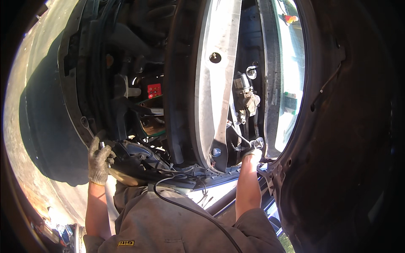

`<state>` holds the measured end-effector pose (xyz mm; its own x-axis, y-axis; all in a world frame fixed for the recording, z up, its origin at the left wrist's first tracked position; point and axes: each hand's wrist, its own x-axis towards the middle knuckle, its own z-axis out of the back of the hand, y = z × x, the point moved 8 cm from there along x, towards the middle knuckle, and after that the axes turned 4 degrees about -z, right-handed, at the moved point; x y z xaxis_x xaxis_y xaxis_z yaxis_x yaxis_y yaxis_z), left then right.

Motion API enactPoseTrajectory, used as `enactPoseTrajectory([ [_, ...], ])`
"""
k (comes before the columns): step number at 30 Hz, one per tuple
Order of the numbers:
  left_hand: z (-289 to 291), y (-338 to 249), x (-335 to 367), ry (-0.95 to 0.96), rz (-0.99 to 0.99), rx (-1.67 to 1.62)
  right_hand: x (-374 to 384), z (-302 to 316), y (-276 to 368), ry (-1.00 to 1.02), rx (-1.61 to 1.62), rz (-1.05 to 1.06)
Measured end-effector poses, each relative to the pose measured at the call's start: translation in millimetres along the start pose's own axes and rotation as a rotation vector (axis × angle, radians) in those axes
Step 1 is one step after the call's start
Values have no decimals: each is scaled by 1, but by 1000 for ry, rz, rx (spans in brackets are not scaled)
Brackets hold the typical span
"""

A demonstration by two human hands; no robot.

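My left hand (99, 164), in a worn beige work glove, is at the front edge of the open engine bay with its fingers curled. A wrench (87, 126) with a ring end sticks out from it over the front panel. A short shiny metal piece (102, 145) shows between the gloved fingers; its kind is unclear. My right hand (252, 157) reaches into the cowl trough below the windshield, washed out by sunlight, its fingers mostly hidden. Right beside it are a shiny metal part (258, 143) and a dark linkage rod (240, 135). Farther along the trough sits the wiper motor (249, 101).
A pale cowl panel (217, 84) runs between the engine bay and the trough. The windshield (291, 97) and raised hood (346, 139) stand to the right. A red block (154, 90) lies deep in the bay. A black cable (198, 211) crosses my torso.
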<state>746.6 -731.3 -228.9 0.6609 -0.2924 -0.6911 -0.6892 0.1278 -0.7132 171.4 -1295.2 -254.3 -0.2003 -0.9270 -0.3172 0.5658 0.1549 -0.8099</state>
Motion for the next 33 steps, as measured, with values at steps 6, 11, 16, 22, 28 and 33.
enactPoseTrajectory([
  [6,2,0,0,-8,-5,15,1,-4,-2,-11,23,-12],
  [11,-2,-1,0,28,-27,-5,-2,8,-1,-9,20,-2],
  [16,0,-1,-3,12,-7,36,-6,22,-3,-14,17,8],
  [22,-4,-6,-5,35,-42,-5,-9,31,-2,-16,39,9],
  [28,1,-4,-3,17,2,20,-12,35,0,-17,69,10],
  [33,-1,-5,-2,21,-23,23,-14,39,0,-22,114,6],
])
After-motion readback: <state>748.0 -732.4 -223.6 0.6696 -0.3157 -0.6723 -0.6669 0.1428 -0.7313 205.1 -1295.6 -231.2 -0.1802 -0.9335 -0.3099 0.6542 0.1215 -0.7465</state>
